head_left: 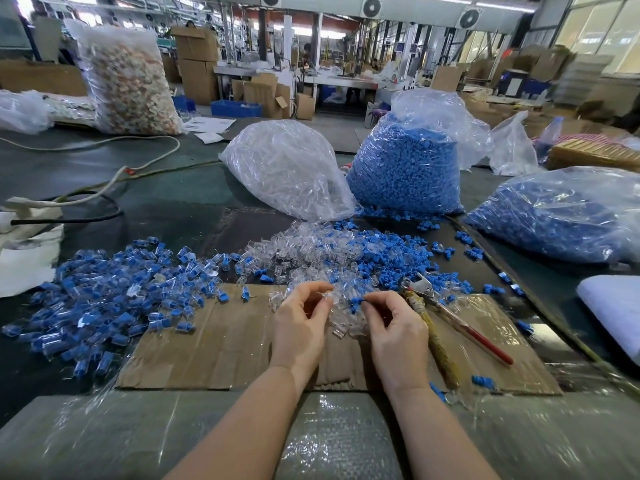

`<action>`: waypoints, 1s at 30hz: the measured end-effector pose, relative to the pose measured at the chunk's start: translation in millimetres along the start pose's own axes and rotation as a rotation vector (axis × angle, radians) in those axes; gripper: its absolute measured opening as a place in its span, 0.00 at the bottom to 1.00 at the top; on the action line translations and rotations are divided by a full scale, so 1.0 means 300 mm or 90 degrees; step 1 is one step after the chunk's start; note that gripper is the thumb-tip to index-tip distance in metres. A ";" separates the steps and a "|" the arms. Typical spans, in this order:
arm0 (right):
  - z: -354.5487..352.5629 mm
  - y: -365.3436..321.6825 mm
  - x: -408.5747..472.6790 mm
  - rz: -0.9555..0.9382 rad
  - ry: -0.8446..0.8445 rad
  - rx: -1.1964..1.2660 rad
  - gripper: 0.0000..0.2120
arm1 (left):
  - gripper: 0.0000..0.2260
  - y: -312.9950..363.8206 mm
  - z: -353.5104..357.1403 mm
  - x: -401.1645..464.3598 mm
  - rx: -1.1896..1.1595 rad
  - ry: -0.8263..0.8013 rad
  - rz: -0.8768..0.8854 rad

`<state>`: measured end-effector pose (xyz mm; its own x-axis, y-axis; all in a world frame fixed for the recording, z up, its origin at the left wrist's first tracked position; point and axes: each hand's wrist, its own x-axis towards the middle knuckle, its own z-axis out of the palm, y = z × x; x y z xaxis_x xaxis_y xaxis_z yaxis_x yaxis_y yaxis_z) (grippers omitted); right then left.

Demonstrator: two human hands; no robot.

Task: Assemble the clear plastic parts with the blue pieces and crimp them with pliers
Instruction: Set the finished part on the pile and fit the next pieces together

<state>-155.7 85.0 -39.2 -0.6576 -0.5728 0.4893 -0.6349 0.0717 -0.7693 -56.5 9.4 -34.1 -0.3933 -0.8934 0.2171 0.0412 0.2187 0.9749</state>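
Over a cardboard sheet [221, 344], my left hand [301, 320] pinches a clear plastic part [327, 293] between thumb and fingers. My right hand [394, 323] pinches a small blue piece [356, 301] a little to the right of it; the two parts are close but apart. A loose heap of clear parts [311, 251] and blue pieces [391, 254] lies just beyond my hands. Pliers [446, 313] with a red handle and a cloth-wrapped handle lie on the cardboard right of my right hand. A pile of assembled blue-and-clear parts [117, 292] spreads to the left.
Behind the heap stand a bag of clear parts [287, 168] and a bag of blue pieces [405, 168]; a third bag [557, 216] lies at the right. Cables [69, 206] and white cloth [24, 251] sit at the left. A white pad [613, 306] lies at the right edge.
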 end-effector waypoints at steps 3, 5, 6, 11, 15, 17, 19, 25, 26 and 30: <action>0.004 -0.004 -0.003 -0.014 -0.018 0.009 0.07 | 0.11 0.002 0.002 -0.001 -0.022 -0.004 -0.017; 0.007 -0.005 -0.004 -0.017 -0.031 0.004 0.06 | 0.11 0.005 0.002 -0.003 -0.023 -0.023 -0.029; 0.007 -0.005 -0.005 -0.015 -0.040 0.002 0.05 | 0.11 0.007 0.002 -0.005 -0.017 -0.034 -0.031; 0.007 -0.003 -0.008 -0.011 -0.084 -0.023 0.04 | 0.10 0.004 0.000 -0.009 0.007 -0.047 -0.023; 0.008 -0.007 -0.011 -0.034 -0.069 -0.082 0.06 | 0.11 -0.003 0.003 -0.012 0.022 -0.049 -0.005; 0.009 -0.011 -0.015 -0.061 -0.065 -0.122 0.07 | 0.12 -0.003 0.006 -0.012 0.039 -0.065 0.007; 0.010 -0.012 -0.016 -0.079 -0.064 -0.142 0.07 | 0.12 -0.005 0.007 -0.011 0.048 -0.076 0.013; 0.005 -0.022 -0.017 -0.124 -0.061 -0.088 0.04 | 0.11 0.000 0.003 -0.009 0.026 -0.066 0.004; 0.004 -0.022 -0.017 -0.130 -0.060 -0.080 0.07 | 0.11 0.001 0.004 -0.008 0.028 -0.069 0.006; -0.002 -0.022 -0.013 -0.143 -0.088 -0.078 0.11 | 0.12 0.001 0.004 -0.006 0.056 -0.073 0.013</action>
<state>-149.2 87.3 -36.0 -0.4393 -0.6905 0.5747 -0.8079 0.0238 -0.5889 -56.8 11.4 -34.3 -0.4957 -0.8389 0.2249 -0.0280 0.2743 0.9612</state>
